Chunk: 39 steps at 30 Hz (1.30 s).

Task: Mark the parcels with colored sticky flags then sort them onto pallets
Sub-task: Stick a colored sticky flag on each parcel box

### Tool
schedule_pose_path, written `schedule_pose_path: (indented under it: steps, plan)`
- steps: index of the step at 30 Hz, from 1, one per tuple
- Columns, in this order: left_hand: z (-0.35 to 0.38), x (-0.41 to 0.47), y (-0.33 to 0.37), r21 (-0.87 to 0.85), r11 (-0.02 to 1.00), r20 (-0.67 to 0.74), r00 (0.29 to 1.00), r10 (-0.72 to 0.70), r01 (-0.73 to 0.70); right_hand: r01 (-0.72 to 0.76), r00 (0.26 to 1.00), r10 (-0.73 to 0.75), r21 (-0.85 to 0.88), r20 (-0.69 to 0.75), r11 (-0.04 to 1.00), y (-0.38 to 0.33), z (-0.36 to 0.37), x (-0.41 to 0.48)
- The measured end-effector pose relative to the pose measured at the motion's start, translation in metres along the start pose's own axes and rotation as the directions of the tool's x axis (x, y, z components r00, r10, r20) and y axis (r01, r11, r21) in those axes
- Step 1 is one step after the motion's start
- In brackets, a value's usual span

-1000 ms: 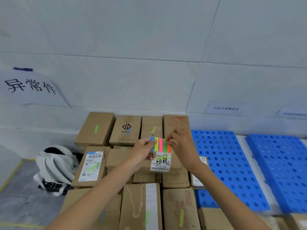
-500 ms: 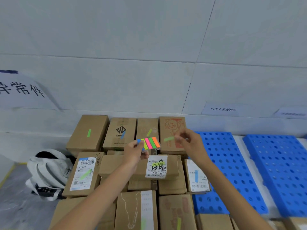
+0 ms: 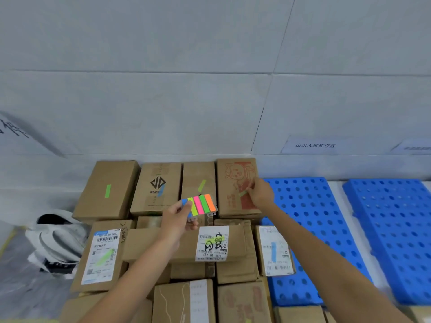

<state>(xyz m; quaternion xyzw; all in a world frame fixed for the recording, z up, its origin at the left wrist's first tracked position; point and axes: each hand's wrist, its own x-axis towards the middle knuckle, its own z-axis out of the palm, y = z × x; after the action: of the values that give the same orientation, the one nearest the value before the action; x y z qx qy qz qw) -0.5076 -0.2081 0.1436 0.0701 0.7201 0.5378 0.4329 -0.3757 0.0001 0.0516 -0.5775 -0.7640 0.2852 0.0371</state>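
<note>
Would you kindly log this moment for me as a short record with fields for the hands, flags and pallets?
left hand: holds the flag pad, five colours showing
right hand: pinches a green flag over the pig-print parcel, back row
other back-row parcels: flagged green, blue, yellow-green, left to right
blue pallets: two, right of the parcel stack
floor, left: grey-white bag

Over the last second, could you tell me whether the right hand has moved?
Yes. The right hand left the flag pad and reached back toward the wall, onto the pig-print box, pinching a green flag.
</note>
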Motion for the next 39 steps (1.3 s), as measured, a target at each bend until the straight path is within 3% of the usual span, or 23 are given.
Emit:
schedule_pose_path:
  steps: [3, 6, 10, 14, 17, 20, 24, 28, 33, 39]
  plan:
    - [-0.009, 0.001, 0.0, 0.001, 1.0, -0.026, 1.0, -0.008, 0.008, 0.064, 0.996, -0.07, -0.091, -0.059, 0.994, 0.004, 0.012, -0.004]
    - [-0.017, -0.002, 0.002, 0.022, 1.0, -0.041, 0.999, 0.009, -0.008, 0.071, 0.995, -0.076, -0.075, -0.065, 0.995, 0.006, 0.017, -0.002]
    - [-0.026, -0.015, 0.004, -0.004, 1.0, -0.036, 0.999, 0.021, -0.021, -0.012, 0.993, 0.036, 0.213, -0.11, 0.977, 0.011, 0.011, 0.003]
    - [-0.044, -0.046, 0.003, -0.003, 0.999, 0.001, 0.999, 0.043, -0.043, -0.053, 0.949, 0.199, 0.495, -0.246, 0.867, 0.011, -0.001, -0.039]
    - [-0.057, -0.073, 0.001, 0.002, 0.998, 0.041, 0.998, 0.055, -0.055, 0.071, 0.967, 0.085, 0.575, -0.241, 0.815, 0.002, -0.01, -0.107]
    - [-0.063, -0.108, -0.005, 0.008, 0.997, 0.114, 0.991, 0.07, -0.071, 0.103, 0.994, -0.1, 0.695, -0.044, 0.711, -0.013, -0.023, -0.185]
    - [-0.068, -0.154, -0.026, 0.038, 0.993, 0.236, 0.966, 0.102, -0.114, 0.033, 0.947, -0.269, 0.777, 0.178, 0.628, -0.027, -0.043, -0.276]
    - [-0.069, -0.195, -0.051, 0.013, 0.989, 0.301, 0.944, 0.137, -0.147, 0.098, 0.935, -0.325, 0.773, 0.145, 0.627, -0.019, -0.053, -0.344]
    - [-0.048, -0.242, -0.085, 0.049, 0.987, 0.429, 0.895, 0.119, -0.155, 0.042, 0.986, -0.155, 0.83, 0.054, 0.556, 0.023, -0.057, -0.41]
    - [0.012, -0.292, -0.107, 0.14, 0.979, 0.563, 0.825, 0.047, -0.151, -0.099, 0.987, 0.154, 0.947, 0.053, 0.305, 0.107, -0.081, -0.453]
